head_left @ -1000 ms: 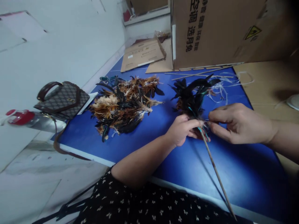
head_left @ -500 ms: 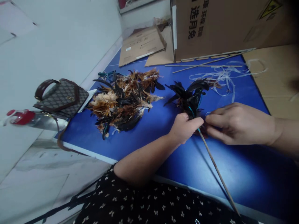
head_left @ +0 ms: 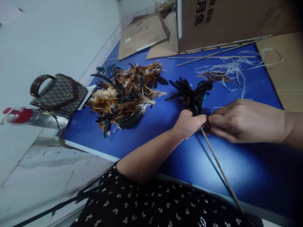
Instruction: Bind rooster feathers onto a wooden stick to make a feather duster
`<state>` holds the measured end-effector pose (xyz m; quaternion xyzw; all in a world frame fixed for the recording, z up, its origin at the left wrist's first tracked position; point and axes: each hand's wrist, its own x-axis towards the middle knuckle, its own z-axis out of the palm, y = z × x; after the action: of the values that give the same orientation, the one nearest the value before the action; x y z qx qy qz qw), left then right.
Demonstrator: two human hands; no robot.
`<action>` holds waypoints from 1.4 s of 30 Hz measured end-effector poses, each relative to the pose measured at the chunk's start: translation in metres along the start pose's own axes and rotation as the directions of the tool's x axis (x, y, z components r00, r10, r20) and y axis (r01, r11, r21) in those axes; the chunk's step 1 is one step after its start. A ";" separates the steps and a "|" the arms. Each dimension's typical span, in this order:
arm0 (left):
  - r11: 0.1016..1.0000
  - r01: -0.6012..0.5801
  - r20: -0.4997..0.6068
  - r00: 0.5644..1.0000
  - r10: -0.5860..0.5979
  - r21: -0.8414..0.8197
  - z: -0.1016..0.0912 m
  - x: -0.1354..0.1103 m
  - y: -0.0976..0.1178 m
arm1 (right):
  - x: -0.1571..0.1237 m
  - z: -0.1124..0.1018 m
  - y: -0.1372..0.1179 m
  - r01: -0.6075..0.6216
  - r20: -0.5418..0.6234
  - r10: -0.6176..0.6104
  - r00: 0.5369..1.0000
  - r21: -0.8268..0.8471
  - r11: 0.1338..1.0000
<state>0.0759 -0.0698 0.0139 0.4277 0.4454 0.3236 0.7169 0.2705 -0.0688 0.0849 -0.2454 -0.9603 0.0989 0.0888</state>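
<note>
Since the earlier frame the view has tipped downward; both hands stay pinched at the same joint. Left hand point(head_left: 188, 124) closes around the base of the black feather bundle point(head_left: 193, 96) where it meets the thin stick point(head_left: 221, 171). Right hand point(head_left: 241, 121) pinches shut at that same spot, fingertips touching the left hand's. The stick's long axis runs from the hands toward the near edge of the blue table point(head_left: 248, 164); the feathers fan away from them. The loose brown feather pile point(head_left: 125, 96) lies left of the bundle, well apart
</note>
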 end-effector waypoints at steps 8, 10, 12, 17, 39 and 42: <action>1.000 0.001 -0.001 1.000 -0.001 0.021 0.000 -0.001 0.003 | 0.001 -0.001 -0.002 0.026 0.012 -0.026 1.000 0.031 0.999; 1.000 0.019 -0.006 1.000 -0.019 -0.001 0.000 -0.001 0.004 | 0.002 -0.001 -0.004 0.008 0.006 -0.008 1.000 -0.001 1.000; 0.998 0.039 -0.003 0.999 -0.039 -0.051 -0.002 0.000 0.005 | 0.002 0.000 -0.006 -0.043 -0.043 0.041 0.998 -0.027 0.999; 0.976 0.015 0.132 0.991 0.014 -0.217 -0.004 0.003 0.003 | -0.004 0.006 -0.006 -0.324 -0.193 0.315 0.929 -0.020 0.946; 0.832 -0.310 -0.164 0.951 0.263 -0.461 -0.039 0.034 0.027 | 0.061 0.062 0.015 -0.299 -0.460 0.625 0.631 0.600 0.743; 0.810 -0.363 -0.233 0.930 0.284 -0.461 -0.039 0.036 0.030 | 0.081 0.067 0.012 -0.174 -0.326 0.687 0.650 0.816 0.551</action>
<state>0.0513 -0.0140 0.0189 0.2727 0.3211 0.5762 0.7004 0.1911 -0.0287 0.0272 -0.4504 -0.6535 0.4028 0.4560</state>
